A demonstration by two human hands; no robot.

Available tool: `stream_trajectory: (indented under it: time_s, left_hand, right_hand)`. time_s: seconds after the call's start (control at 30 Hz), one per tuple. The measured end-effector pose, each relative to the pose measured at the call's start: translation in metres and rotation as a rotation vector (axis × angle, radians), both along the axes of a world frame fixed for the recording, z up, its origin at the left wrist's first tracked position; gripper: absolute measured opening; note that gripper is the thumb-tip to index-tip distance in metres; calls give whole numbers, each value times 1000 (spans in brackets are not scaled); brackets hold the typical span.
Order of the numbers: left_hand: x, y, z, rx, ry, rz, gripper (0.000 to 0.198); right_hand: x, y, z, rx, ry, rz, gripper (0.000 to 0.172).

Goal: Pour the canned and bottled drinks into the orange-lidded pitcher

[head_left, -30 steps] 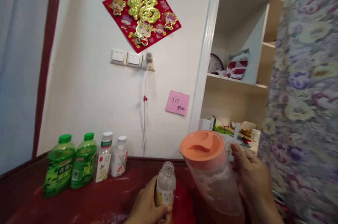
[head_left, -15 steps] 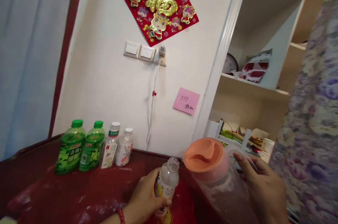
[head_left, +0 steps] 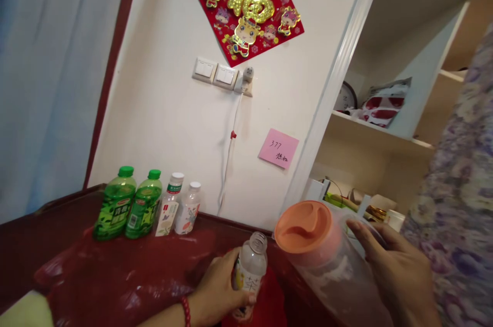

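Observation:
My left hand, with a red bead bracelet at the wrist, is wrapped round a clear plastic bottle with no cap on its mouth. The bottle stands nearly upright, leaning a little right, low in the middle of the view. To its right, my right hand grips the handle of a translucent pitcher with an orange lid. The pitcher is tilted left, its lid beside the bottle's mouth but apart from it. I see no stream between the two. The pitcher's base is out of view.
Two green-capped bottles and two white-capped bottles stand at the back left of the dark red table. A wall with a pink note and a hanging white cord is behind. Shelves and a floral curtain are on the right.
The view has shifted slightly, so most things appear farther right. Both hands keep their hold on the bottle and the pitcher, with the pitcher still tilted beside the bottle's mouth.

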State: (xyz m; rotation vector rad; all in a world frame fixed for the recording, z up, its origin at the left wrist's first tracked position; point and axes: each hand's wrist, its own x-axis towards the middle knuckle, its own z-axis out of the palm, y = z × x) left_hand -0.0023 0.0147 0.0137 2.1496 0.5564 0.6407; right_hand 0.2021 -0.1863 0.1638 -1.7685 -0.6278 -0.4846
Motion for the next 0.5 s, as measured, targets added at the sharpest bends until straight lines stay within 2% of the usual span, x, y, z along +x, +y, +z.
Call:
stream_trajectory:
  time_s: [0.27, 0.5]
  left_hand:
    - [-1, 3, -4, -47, -70, -36, 60]
    - [-1, 5, -8, -38, -81, -22, 58]
  right_hand:
    - [1, 19, 15, -107, -61, 95, 57]
    - [4, 27, 29, -197, -125, 104, 55]
